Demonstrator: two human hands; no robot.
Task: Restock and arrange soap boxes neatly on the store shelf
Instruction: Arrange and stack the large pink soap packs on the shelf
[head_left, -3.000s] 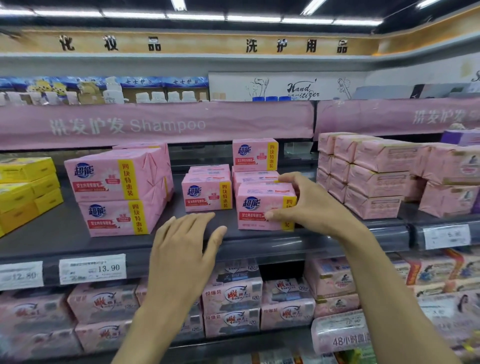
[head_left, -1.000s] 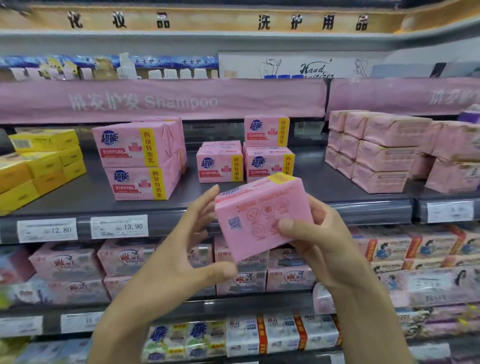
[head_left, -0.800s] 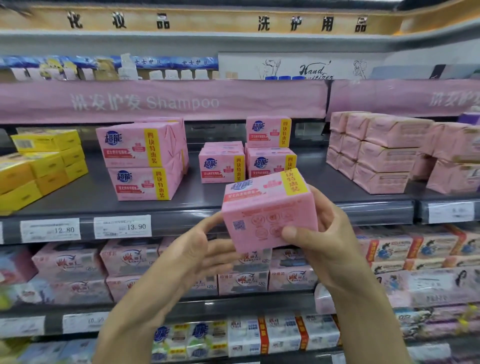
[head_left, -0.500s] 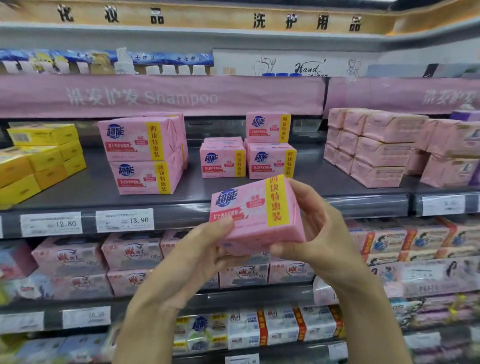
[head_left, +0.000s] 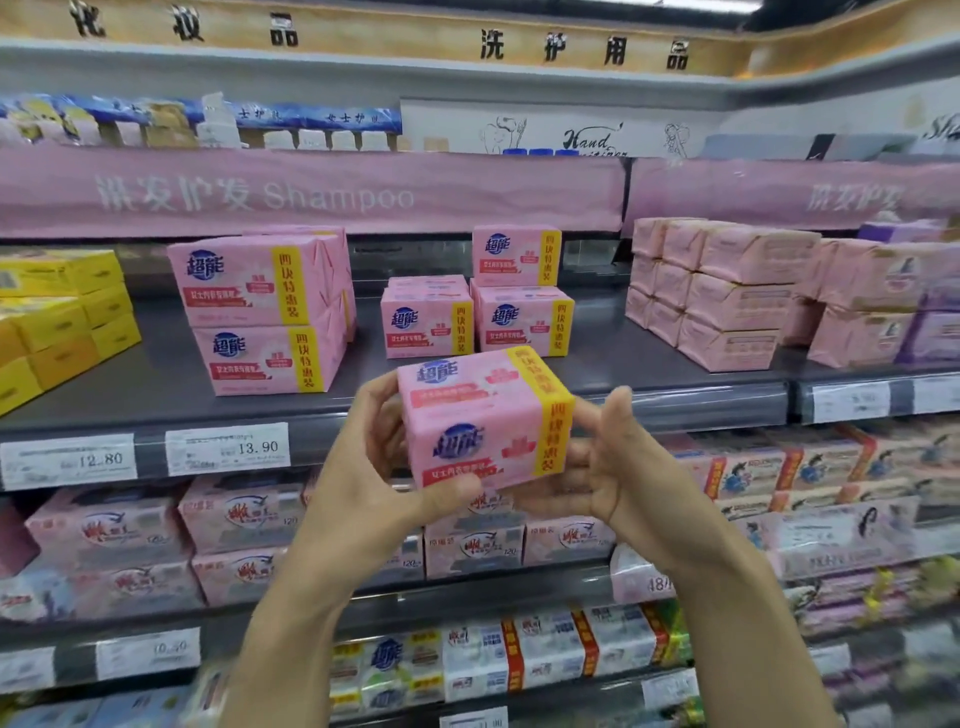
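Since the frame a second ago, the pink soap box (head_left: 483, 415) has been turned over: its code-printed back has gone from view, and its logo face and top now show, yellow band to the right. The left hand (head_left: 374, 467) grips its left end, thumb under the lower front edge, while the right hand (head_left: 608, 478) holds the right end, fingers (head_left: 566, 470) curled beneath. The box is held in the air before the grey shelf (head_left: 156, 384), just right of the 13.90 price tag (head_left: 228, 448), with the matching soap boxes (head_left: 428, 325) standing behind it.
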